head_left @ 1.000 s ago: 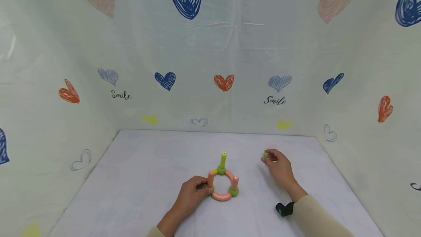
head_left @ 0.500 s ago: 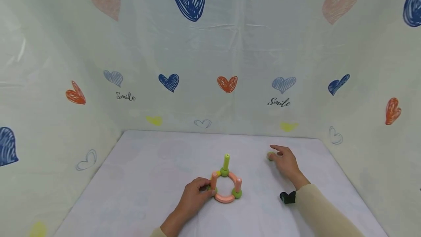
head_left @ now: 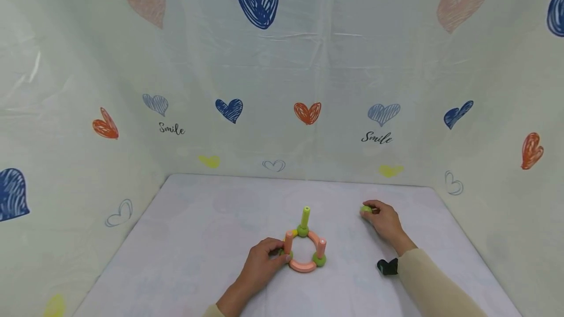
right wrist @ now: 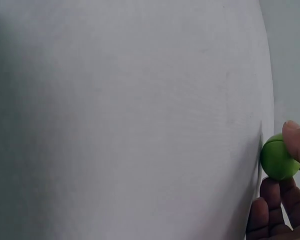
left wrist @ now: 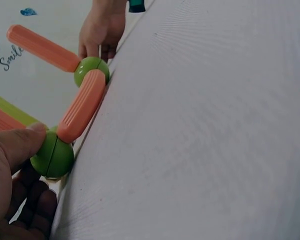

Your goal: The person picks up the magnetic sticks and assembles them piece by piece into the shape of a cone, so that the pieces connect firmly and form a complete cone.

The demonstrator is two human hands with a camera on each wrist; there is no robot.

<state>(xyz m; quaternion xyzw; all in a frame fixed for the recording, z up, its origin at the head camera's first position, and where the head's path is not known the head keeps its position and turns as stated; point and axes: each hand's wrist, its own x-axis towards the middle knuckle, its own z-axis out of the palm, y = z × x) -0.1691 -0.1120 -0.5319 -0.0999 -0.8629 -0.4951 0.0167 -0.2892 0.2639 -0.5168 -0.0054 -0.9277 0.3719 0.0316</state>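
On the white table stands a toy frame of magnetic-looking rods and balls. Its ring has curved pink rods [head_left: 303, 267], a yellow rod [head_left: 294, 234] and green balls [head_left: 319, 260]. Rising from the balls are two pink rods [head_left: 322, 247] and a lime-green rod [head_left: 305, 217]. My left hand [head_left: 261, 264] grips the ring's left green ball [left wrist: 55, 157], thumb on top in the left wrist view. Further back on the right, my right hand [head_left: 384, 220] pinches a loose green ball [right wrist: 277, 159] between thumb and fingers, close over the tabletop.
A black wrist-camera piece [head_left: 387, 267] sticks out beside the right sleeve [head_left: 434, 283]. Behind the table [head_left: 211, 219] and along its sides hangs a pale curtain [head_left: 264, 62] printed with hearts.
Half a second ago the right forefinger was raised off the loose green ball; now it is back on it. My left hand keeps its grip on the frame. The head view has shifted slightly.
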